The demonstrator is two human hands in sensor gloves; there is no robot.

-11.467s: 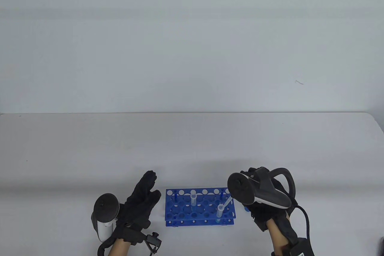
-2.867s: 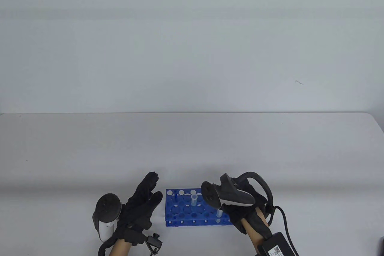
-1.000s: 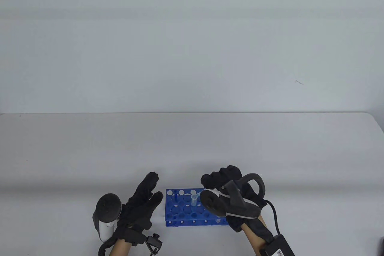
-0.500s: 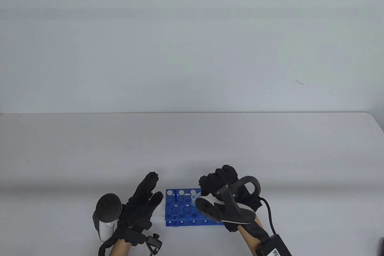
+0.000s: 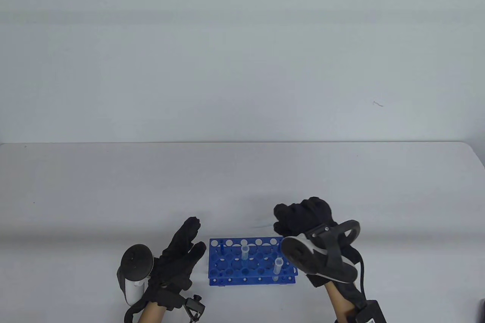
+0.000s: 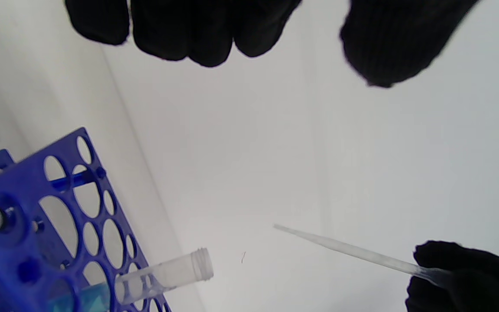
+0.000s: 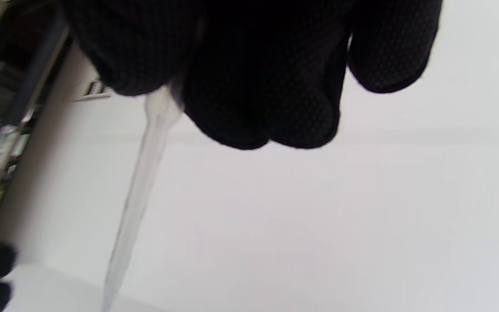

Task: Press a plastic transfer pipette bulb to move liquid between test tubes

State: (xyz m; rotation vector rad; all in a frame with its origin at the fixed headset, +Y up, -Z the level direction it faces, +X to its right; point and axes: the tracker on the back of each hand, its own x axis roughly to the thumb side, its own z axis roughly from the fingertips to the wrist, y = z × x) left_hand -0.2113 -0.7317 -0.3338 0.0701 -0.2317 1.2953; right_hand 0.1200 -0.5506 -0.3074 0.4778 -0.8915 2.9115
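A blue test tube rack [image 5: 227,262] stands near the table's front edge with two clear tubes in it, one near the middle [image 5: 244,253] and one at the front right [image 5: 278,265]. My right hand [image 5: 283,220] is behind the rack's right end, above the table, and grips a clear plastic pipette [image 7: 141,182]. Its thin tip points left, clear of both tubes [image 6: 345,249]. My left hand [image 5: 194,235] is open and empty beside the rack's left end. In the left wrist view one tube [image 6: 167,275] holds blue liquid low down.
The white table [image 5: 113,186] stretches back to a pale wall. A black box and cable [image 5: 369,313] hang from my right forearm at the bottom edge. A small dark clip [image 5: 193,306] sits at my left wrist.
My right hand has lifted off the middle tube and moved right and back with the pipette. Both tubes now show. My left hand has not moved.
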